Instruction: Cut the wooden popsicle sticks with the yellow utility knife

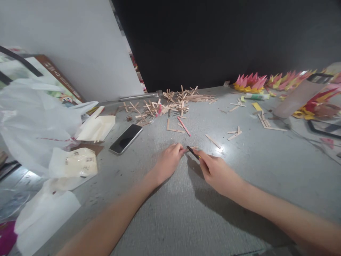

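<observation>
My left hand (170,161) is closed in a pinch over the grey table (160,220), holding one end of a small wooden craft stick (195,147). Most of that stick is hidden by fingers and tool. Coming from the right, my right hand (217,172) is wrapped round a thin black tool with a touch of yellow (192,152); its exact kind is unclear. The tool's tip lies at the stick, close to my left fingertips. Just beyond the hands are a loose craft stick (213,140), a pink-and-white striped stick (183,126) and two sticks joined at a corner (176,131).
A heap of craft sticks (183,101) lies at the back. On the left are a phone (126,139), a white plastic bag (34,121) and paper wrappers (80,163). Pink-and-yellow paper flowers (250,83), a glue tube (256,96) and a leaning bottle (298,94) stand at right.
</observation>
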Action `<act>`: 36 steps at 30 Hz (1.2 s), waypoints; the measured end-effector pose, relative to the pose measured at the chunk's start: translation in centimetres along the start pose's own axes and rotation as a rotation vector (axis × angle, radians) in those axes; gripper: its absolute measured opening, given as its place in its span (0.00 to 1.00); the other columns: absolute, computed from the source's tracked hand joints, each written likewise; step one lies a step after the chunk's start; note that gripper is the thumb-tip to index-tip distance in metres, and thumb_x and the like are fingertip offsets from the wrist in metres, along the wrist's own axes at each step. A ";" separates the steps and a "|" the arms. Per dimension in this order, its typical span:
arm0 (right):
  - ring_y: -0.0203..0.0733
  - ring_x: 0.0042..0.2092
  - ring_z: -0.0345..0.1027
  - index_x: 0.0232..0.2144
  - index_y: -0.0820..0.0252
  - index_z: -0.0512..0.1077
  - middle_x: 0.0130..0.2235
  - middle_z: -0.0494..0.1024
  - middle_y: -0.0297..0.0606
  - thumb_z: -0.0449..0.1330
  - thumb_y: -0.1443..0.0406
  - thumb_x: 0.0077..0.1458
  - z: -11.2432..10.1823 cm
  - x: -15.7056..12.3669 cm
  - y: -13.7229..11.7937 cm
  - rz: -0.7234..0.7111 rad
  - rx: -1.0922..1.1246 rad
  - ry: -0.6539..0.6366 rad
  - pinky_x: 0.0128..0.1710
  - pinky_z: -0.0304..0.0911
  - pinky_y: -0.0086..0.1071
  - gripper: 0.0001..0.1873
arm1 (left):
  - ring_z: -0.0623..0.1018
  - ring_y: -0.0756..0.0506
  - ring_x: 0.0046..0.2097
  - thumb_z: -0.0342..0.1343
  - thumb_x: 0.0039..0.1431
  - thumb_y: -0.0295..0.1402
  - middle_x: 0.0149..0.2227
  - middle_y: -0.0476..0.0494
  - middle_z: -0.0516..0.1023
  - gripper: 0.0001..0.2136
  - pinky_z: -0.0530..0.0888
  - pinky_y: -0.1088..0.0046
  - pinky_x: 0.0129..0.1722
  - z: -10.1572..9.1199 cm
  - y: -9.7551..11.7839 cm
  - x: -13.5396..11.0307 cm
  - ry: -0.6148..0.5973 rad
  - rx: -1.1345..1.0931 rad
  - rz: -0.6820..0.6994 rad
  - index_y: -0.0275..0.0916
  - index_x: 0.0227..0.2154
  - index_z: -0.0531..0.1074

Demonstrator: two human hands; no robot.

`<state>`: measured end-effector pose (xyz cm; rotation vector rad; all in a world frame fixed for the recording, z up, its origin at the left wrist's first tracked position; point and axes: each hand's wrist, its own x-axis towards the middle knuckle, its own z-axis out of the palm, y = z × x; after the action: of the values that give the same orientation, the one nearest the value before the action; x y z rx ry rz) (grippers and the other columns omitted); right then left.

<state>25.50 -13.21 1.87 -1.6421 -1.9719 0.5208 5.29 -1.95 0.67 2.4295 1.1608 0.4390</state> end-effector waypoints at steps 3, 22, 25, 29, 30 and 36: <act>0.43 0.32 0.77 0.66 0.60 0.66 0.37 0.84 0.43 0.45 0.65 0.71 0.3 0.2 0.0 0.011 0.053 -0.002 0.32 0.61 0.33 0.26 | 0.81 0.43 0.42 0.48 0.77 0.37 0.40 0.43 0.83 0.11 0.72 0.67 0.42 -0.3 0.0 0.0 0.006 -0.033 -0.036 0.41 0.43 0.74; 0.44 0.35 0.75 0.75 0.55 0.58 0.38 0.80 0.43 0.43 0.63 0.74 0.7 0.5 0.6 -0.044 -0.017 0.005 0.36 0.66 0.35 0.31 | 0.83 0.45 0.38 0.55 0.71 0.35 0.37 0.44 0.85 0.07 0.75 0.70 0.40 0.3 -0.5 0.5 0.124 -0.325 -0.121 0.40 0.39 0.76; 0.44 0.35 0.75 0.75 0.56 0.58 0.39 0.81 0.44 0.44 0.63 0.74 0.6 0.4 0.5 -0.045 -0.033 0.005 0.36 0.65 0.35 0.31 | 0.84 0.44 0.39 0.55 0.71 0.35 0.38 0.43 0.86 0.07 0.76 0.69 0.41 0.2 -0.4 0.5 0.120 -0.339 -0.118 0.41 0.39 0.76; 0.44 0.36 0.75 0.74 0.58 0.61 0.42 0.82 0.46 0.44 0.63 0.75 0.6 0.4 0.6 -0.040 -0.052 0.023 0.37 0.66 0.35 0.29 | 0.83 0.43 0.39 0.54 0.71 0.38 0.38 0.43 0.86 0.09 0.76 0.68 0.40 0.2 -0.6 0.4 0.112 -0.311 -0.139 0.41 0.40 0.77; 0.44 0.36 0.75 0.73 0.58 0.61 0.43 0.82 0.46 0.44 0.63 0.75 0.6 0.4 0.6 -0.042 -0.054 0.025 0.37 0.66 0.35 0.29 | 0.83 0.43 0.39 0.54 0.71 0.39 0.39 0.43 0.86 0.09 0.76 0.67 0.40 0.3 -0.6 0.4 0.108 -0.309 -0.141 0.41 0.41 0.77; 0.44 0.36 0.75 0.74 0.55 0.60 0.44 0.82 0.45 0.44 0.62 0.75 0.7 0.3 0.9 -0.054 -0.043 0.020 0.36 0.66 0.35 0.29 | 0.83 0.44 0.39 0.55 0.71 0.38 0.38 0.43 0.85 0.09 0.75 0.69 0.40 0.3 -0.5 0.4 0.102 -0.351 -0.143 0.40 0.41 0.78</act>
<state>25.70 -12.74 0.84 -1.6086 -2.0195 0.4427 5.30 -1.43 0.23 2.0307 1.1772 0.6670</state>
